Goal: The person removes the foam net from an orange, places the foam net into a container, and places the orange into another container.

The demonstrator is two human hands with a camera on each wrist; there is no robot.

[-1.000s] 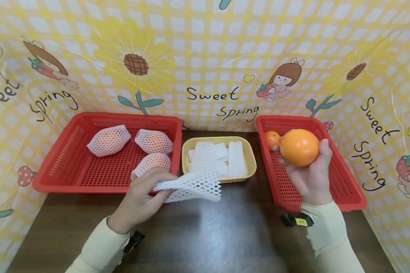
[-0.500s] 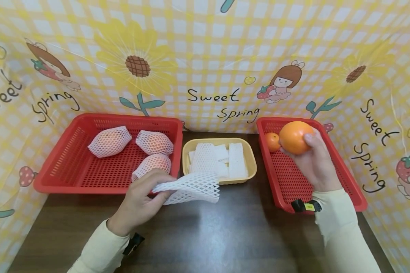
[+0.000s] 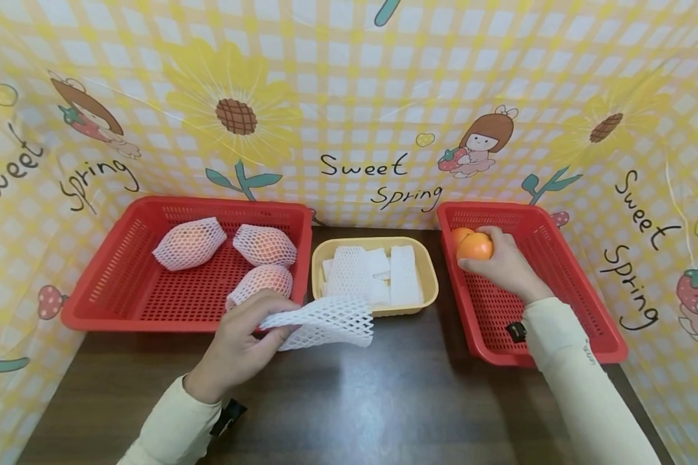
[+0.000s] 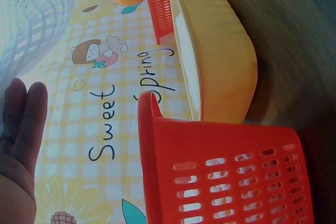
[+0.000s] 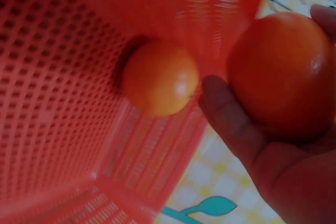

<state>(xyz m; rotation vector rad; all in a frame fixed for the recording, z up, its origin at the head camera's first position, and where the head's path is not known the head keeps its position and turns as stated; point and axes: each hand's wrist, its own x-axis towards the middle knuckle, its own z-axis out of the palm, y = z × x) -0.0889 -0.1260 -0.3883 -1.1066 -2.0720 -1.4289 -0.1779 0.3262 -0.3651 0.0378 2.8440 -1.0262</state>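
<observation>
My left hand (image 3: 241, 345) pinches one end of a white foam net sleeve (image 3: 331, 323). The sleeve's loose end points right, in front of the yellow tray (image 3: 432, 274). Over the back of the right-hand red basket (image 3: 488, 307), my right hand (image 3: 508, 265) holds an orange (image 3: 477, 247), fingers and thumb round its sides. Partly hidden behind it in the head view is a second orange (image 3: 459, 234). In the right wrist view that second orange (image 5: 157, 77) lies in the basket, near the fingertips. The left wrist view has the sleeve (image 4: 34, 19) at its upper left.
The left red basket (image 3: 169, 294) holds fruit in foam nets (image 3: 190, 242), each sleeve drawn round a fruit. Flat white foam sleeves (image 3: 404, 274) lie in the yellow tray between the baskets. Behind stands a checked cloth backdrop (image 3: 349, 97). All sit on a dark wooden table (image 3: 372, 400).
My right hand has turned over and lowered the orange toward the back left of the right basket, close to the other orange. The left hand and its foam net sleeve have hardly moved.
</observation>
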